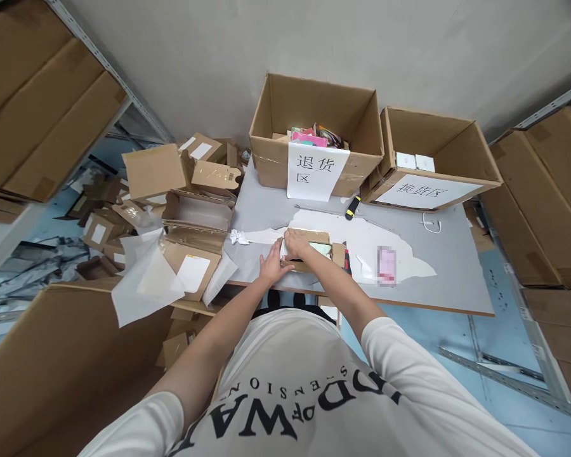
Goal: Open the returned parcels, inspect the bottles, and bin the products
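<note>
A small cardboard box [337,255] lies opened on the table in front of me, with a pale green item [320,249] showing inside. My left hand [273,264] is at the box's left end, thumb and fingers apart around its near corner. Over that same end my right hand [297,245] is bent, its fingers closed at the cardboard and partly hidden. A red and black object [347,260] sticks out beside the box's right end. Farther right lies a pink packet [387,265], blurred out.
Two large cartons, a left one [271,166] and a right one [377,184], stand at the back with paper signs. A black and yellow box cutter [353,207] lies before them. Opened boxes [197,212] and translucent wrapping [145,279] pile up on the left. Crumpled paper [239,237] sits nearby.
</note>
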{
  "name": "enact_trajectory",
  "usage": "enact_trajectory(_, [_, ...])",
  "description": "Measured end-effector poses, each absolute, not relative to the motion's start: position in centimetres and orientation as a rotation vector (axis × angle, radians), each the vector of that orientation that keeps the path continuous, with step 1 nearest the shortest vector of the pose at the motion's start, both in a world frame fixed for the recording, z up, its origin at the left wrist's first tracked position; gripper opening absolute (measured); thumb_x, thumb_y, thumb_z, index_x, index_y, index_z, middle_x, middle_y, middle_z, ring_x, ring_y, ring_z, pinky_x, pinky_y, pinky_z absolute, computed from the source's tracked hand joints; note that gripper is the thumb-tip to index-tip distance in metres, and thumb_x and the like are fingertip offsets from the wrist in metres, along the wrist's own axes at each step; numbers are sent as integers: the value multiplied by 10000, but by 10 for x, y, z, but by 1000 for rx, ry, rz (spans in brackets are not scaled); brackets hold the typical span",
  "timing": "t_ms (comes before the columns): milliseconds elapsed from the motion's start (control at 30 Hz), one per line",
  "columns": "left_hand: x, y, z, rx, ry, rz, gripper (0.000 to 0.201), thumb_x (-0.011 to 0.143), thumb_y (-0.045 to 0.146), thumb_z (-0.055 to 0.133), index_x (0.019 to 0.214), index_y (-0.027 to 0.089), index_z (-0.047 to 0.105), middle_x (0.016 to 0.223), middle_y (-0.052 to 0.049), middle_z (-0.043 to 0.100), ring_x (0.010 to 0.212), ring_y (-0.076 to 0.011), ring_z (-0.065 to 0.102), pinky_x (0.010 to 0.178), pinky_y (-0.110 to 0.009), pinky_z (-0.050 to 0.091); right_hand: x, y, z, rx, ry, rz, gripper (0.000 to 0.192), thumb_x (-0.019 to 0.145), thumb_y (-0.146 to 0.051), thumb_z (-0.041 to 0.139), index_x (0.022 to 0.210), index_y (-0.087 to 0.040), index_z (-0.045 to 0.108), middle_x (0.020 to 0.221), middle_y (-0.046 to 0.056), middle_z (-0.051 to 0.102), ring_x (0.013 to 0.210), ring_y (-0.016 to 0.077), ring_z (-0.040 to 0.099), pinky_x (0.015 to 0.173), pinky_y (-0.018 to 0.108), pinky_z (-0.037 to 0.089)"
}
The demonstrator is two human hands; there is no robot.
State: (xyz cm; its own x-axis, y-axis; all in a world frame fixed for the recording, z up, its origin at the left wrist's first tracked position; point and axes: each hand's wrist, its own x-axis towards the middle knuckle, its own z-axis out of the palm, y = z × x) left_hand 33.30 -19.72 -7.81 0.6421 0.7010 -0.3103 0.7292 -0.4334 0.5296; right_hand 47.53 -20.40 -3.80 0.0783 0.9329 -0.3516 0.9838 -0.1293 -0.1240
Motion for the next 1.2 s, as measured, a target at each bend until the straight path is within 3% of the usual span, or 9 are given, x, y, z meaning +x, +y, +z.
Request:
enact_trajectory(500, [332, -200, -78, 2211, 1114, -45, 1048, 745, 509, 683, 1513, 239, 24, 1548, -180, 245, 1414, -341, 271, 1091, -612, 222, 475, -207, -38, 2200, 2000, -523, 817, 620, -432, 781, 1261, -70, 425, 1350, 227, 432, 1249, 332, 415, 972, 435, 424])
enact_trajectory(667, [331, -200, -80, 2203, 1098, -16, 1044, 748, 484, 684, 1513, 239, 18, 1556, -168, 229, 1421, -322, 260, 1101, -612, 204, 477, -218, -33, 2191, 2064, -501, 671, 705, -406, 743, 1228, -87, 468, 1240, 190, 513, 1142, 312, 485, 928, 419, 440])
enact_trajectory(800, [331, -201, -81, 2199, 1100, -22, 1034, 754, 478, 679, 1514, 242, 19, 1556, -165, 232, 1421, -320, 260, 1098, -605, 219, 486, -240, -32, 2120, 2223, -467, 542, 782, -269, 677, 1267, -135, 477, 1239, 153, 522, 1133, 288, 482, 925, 402, 424])
enact_trajectory(1000, [330, -200, -81, 2196, 1097, -47, 1049, 753, 483, 680, 1515, 254, -3, 1566, -160, 203, 1433, -317, 229, 1101, -607, 208, 489, -259, -42, 2254, 2190, -516, 600, 830, -165, 603, 1388, -153, 384, 1380, 134, 452, 1247, 241, 415, 1000, 364, 373])
enact_trajectory(1200, [331, -201, -82, 2210, 1109, -42, 1048, 754, 476, 681, 1515, 249, -3, 1561, -161, 219, 1421, -323, 258, 1101, -597, 219, 481, -252, -41, 2284, 2089, -487, 598, 807, -182, 638, 1361, -139, 415, 1335, 160, 477, 1209, 265, 437, 950, 371, 392])
